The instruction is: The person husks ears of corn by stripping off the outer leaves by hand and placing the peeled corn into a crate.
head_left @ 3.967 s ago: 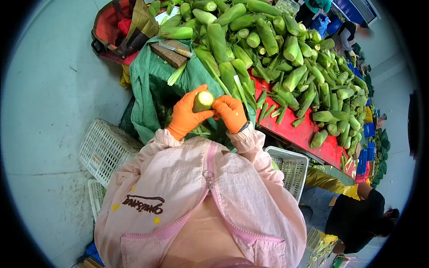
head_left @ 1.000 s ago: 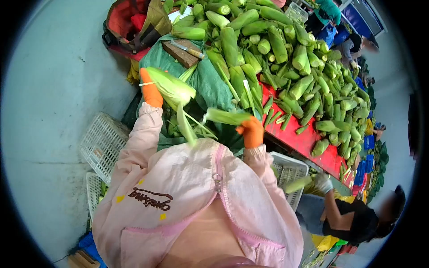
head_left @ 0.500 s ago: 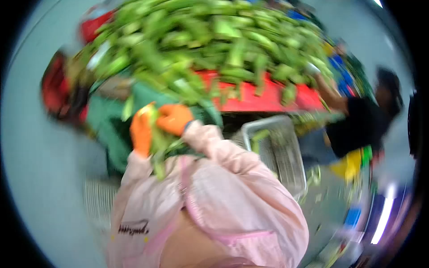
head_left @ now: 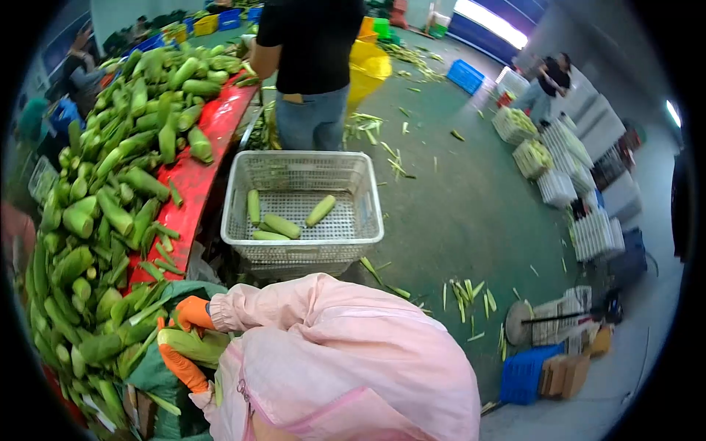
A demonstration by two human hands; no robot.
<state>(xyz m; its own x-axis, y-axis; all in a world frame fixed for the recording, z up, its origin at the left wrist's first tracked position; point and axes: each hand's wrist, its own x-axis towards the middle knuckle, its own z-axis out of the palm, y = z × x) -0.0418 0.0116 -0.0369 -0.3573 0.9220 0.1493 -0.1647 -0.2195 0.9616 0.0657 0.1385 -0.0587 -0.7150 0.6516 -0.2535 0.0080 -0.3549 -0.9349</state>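
At the lower left, my left hand (head_left: 183,370), in an orange glove, is wrapped along the underside of a green corn ear (head_left: 197,347). My right hand (head_left: 194,314), gloved in orange too, is closed at the ear's upper side near its left end; its fingertips are partly hidden. Beneath both hands lies green sacking (head_left: 168,376). A large heap of unpeeled corn (head_left: 118,213) covers the red table (head_left: 206,158) beside them. Several trimmed ears (head_left: 282,226) lie in a white crate (head_left: 373,213) right of the table.
A person in a black top (head_left: 312,51) stands behind the crate. Another person (head_left: 548,81) is near stacked white crates (head_left: 581,162) at the far right. Blue crates (head_left: 526,375) and cardboard (head_left: 565,376) sit at the lower right. Husk scraps (head_left: 467,298) litter the floor.
The view has swung right, bringing the white crate and floor into full view. My hands, apart with husk between them a second ago, are together again around a corn ear.
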